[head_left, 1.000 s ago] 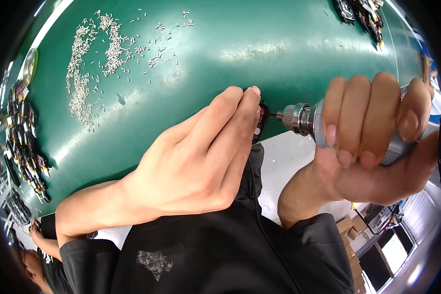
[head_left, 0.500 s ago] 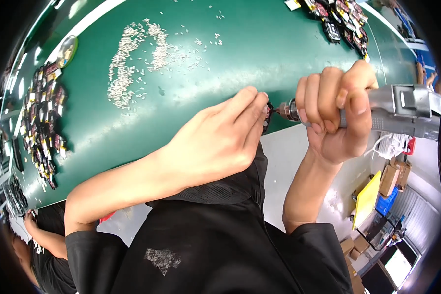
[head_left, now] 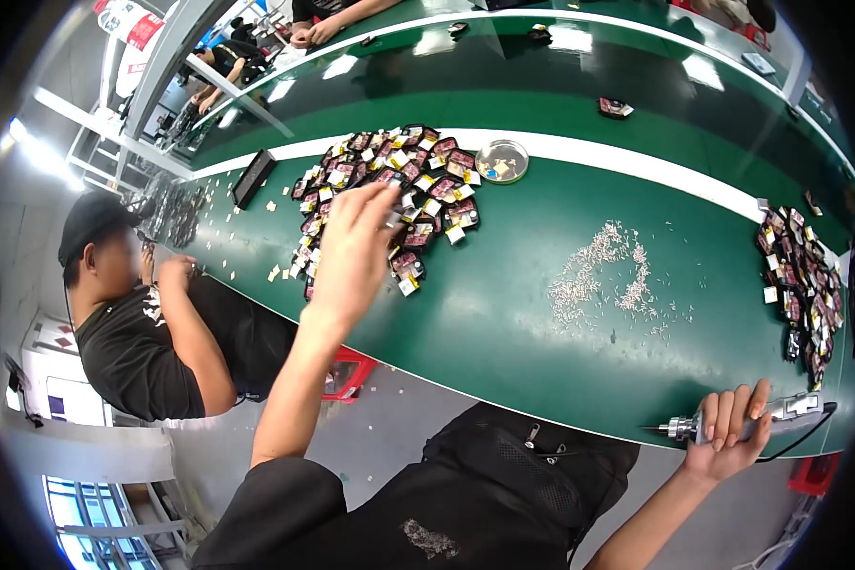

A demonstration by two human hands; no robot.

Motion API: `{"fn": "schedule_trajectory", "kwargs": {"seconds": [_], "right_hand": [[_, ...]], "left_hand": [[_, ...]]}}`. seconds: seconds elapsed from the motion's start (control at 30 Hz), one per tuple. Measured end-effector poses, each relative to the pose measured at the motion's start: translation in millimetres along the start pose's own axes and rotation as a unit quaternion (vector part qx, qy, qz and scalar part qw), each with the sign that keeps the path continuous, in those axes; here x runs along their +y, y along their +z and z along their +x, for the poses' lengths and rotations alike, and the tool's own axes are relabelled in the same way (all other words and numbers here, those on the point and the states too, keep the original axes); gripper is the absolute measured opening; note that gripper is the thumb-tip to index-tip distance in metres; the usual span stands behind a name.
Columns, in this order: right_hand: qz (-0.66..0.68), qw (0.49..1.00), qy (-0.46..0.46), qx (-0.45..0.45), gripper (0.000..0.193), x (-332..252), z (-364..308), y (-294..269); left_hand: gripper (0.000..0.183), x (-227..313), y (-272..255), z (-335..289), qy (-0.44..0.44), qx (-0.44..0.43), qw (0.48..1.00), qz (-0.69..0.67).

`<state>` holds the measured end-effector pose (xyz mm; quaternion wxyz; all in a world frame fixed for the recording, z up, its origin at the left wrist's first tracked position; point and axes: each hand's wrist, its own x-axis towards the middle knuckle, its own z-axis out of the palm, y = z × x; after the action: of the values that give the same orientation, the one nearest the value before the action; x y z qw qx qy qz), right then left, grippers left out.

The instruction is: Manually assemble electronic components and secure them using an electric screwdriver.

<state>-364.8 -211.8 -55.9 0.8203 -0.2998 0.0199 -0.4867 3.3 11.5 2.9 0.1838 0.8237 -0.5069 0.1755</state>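
Observation:
My left hand (head_left: 351, 252) reaches over a heap of small black modules (head_left: 366, 157) with reddish faces and white and yellow tabs. Its fingers are stretched out and slightly bent among the modules; my palm and thumb side are partly hidden, and I make out no module held in them. At the table's near right edge my right hand (head_left: 731, 432) is wrapped around a grey power screwdriver (head_left: 796, 408). The tool lies sideways, its silver chuck and thin bit pointing left, and a black cable runs from its back end.
Many tiny pale pieces (head_left: 598, 275) lie scattered on the green table (head_left: 503, 294). A round clear dish (head_left: 502, 161) stands beside the heap, a black tray (head_left: 254, 179) left of it. More modules (head_left: 800, 285) lie far right. A co-worker (head_left: 152, 323) sits at left.
My left hand has left the black module at the screwdriver's bit and gone to the heap at left. My right hand has moved the screwdriver away to the right. The view has swung left.

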Motion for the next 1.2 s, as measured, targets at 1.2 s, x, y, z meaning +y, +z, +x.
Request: {"fn": "schedule_trajectory", "kwargs": {"seconds": [1.2], "right_hand": [[0.088, 0.994, 0.034, 0.062, 0.018, 14, -6, 1]], "left_hand": [[0.005, 109, 99, 98, 0.186, -0.086, 0.965, -0.165]]}}
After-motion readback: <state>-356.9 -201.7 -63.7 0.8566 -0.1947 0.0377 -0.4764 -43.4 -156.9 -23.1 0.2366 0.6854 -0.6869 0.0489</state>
